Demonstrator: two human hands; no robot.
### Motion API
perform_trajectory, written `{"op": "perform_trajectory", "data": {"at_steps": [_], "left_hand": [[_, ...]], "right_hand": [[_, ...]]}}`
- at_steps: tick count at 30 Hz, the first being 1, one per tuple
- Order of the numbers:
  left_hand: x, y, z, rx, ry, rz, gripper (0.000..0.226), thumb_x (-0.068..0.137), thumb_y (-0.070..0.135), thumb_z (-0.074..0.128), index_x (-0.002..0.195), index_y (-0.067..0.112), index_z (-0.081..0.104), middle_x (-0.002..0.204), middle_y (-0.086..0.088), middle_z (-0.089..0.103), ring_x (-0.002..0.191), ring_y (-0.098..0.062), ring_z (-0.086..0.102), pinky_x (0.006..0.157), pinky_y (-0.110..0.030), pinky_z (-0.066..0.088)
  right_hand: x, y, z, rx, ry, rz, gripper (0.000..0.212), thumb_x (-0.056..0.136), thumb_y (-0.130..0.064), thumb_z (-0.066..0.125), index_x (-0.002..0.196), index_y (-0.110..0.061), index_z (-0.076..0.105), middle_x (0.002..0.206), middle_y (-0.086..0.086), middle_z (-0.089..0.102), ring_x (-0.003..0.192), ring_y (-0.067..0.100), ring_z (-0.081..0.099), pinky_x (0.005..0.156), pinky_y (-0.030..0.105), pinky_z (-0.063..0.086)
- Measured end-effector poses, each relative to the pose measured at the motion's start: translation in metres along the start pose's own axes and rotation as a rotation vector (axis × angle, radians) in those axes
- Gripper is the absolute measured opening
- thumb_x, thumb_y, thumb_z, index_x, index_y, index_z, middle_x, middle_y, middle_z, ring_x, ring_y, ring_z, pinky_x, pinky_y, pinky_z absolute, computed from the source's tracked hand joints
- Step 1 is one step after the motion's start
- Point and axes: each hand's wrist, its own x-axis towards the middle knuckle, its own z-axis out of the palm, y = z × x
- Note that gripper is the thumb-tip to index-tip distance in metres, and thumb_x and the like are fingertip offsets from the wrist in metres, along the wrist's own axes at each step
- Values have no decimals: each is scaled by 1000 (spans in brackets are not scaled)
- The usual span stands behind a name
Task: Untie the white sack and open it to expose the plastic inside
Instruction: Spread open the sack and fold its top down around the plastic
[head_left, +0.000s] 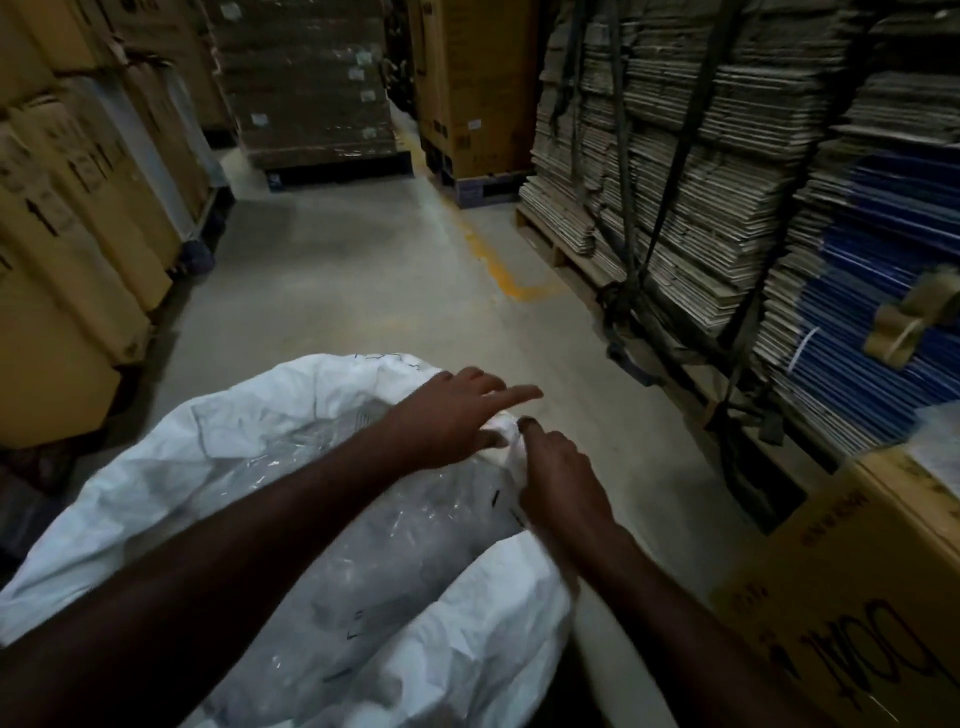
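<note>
A big white sack (156, 478) fills the lower left of the head view, its mouth wide open. Clear crumpled plastic (363, 519) shows inside it. My left hand (452, 415) reaches across the opening to the sack's far right rim, forefinger stretched out, thumb pressed against the white fabric there. My right hand (558, 475) grips the same bunched piece of rim just beside it, its fingers curled round the fabric. The two hands nearly touch.
Concrete floor (363, 270) with a yellow line runs ahead. Brown cartons (78, 208) stand stacked on the left. Strapped flat cardboard on a pallet (701, 182) lines the right. A labelled carton (857, 597) sits close at lower right.
</note>
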Motion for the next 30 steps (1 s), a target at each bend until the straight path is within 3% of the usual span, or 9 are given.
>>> {"op": "perform_trajectory", "data": {"at_steps": [3, 6, 8, 10, 13, 18, 22, 27, 30], "left_hand": [[-31, -16, 11, 253, 144, 112, 79, 91, 51, 74, 161, 47, 37, 164, -2, 44, 144, -32, 47, 119, -57, 37], [-55, -40, 21, 299, 147, 25, 105, 85, 34, 81, 167, 52, 17, 176, -1, 25, 150, -48, 40, 124, -63, 31], [-63, -47, 23, 340, 179, -37, 101, 94, 20, 69, 167, 52, 8, 178, -4, 23, 148, -56, 39, 127, -64, 29], [-65, -50, 20, 364, 183, -100, 82, 103, 14, 43, 167, 52, 9, 168, -8, 41, 142, -51, 47, 124, -65, 30], [-54, -57, 6, 210, 124, -195, 75, 102, 19, 23, 167, 54, 6, 126, -9, 68, 112, -36, 66, 105, -54, 47], [-15, -72, -21, -301, 59, -189, 64, 107, 34, 54, 166, 37, 30, 97, -5, 76, 84, -28, 74, 73, -31, 47], [13, -72, -23, -454, -69, -261, 41, 110, 20, 55, 151, 20, 50, 132, -13, 71, 109, -25, 68, 88, -29, 47], [26, -72, -19, -525, -289, -396, 32, 104, 5, 60, 134, -2, 68, 139, -21, 68, 130, -34, 64, 110, -36, 47], [26, -79, -28, -555, -338, -464, 35, 102, 11, 64, 137, 3, 68, 141, -17, 68, 131, -33, 65, 110, -37, 49]], "right_hand": [[10, 11, -11, 213, -9, 101, 40, 90, -28, 52, 129, -36, 61, 122, -2, 71, 110, 23, 69, 92, 36, 57], [15, 15, -16, 382, 0, 114, 33, 71, -39, 51, 97, -39, 71, 87, -12, 75, 82, 10, 72, 68, 25, 55], [17, 14, -16, 450, -10, 118, 40, 58, -45, 50, 90, -39, 74, 80, -13, 75, 74, -1, 70, 57, 13, 47], [18, 12, -16, 497, -50, 131, 41, 62, -42, 58, 98, -35, 77, 91, -10, 78, 81, 1, 71, 60, 11, 48], [21, 12, -17, 554, -67, 189, 36, 82, -24, 67, 116, -30, 75, 117, -2, 75, 103, 13, 71, 83, 25, 57], [21, -11, -19, -26, 79, -24, 34, 84, -17, 58, 117, -22, 65, 130, 5, 61, 116, 30, 61, 97, 45, 53], [23, -45, -10, -108, 290, -321, 56, 79, -8, 65, 132, -26, 62, 153, 2, 50, 124, 30, 54, 97, 42, 52], [43, -58, 20, -263, 151, -376, 61, 87, -4, 52, 144, -26, 47, 170, -1, 25, 135, 33, 45, 106, 43, 42], [58, -49, 26, -221, 170, -375, 61, 85, -2, 50, 141, -26, 52, 166, -1, 33, 117, 34, 54, 96, 45, 45]]}}
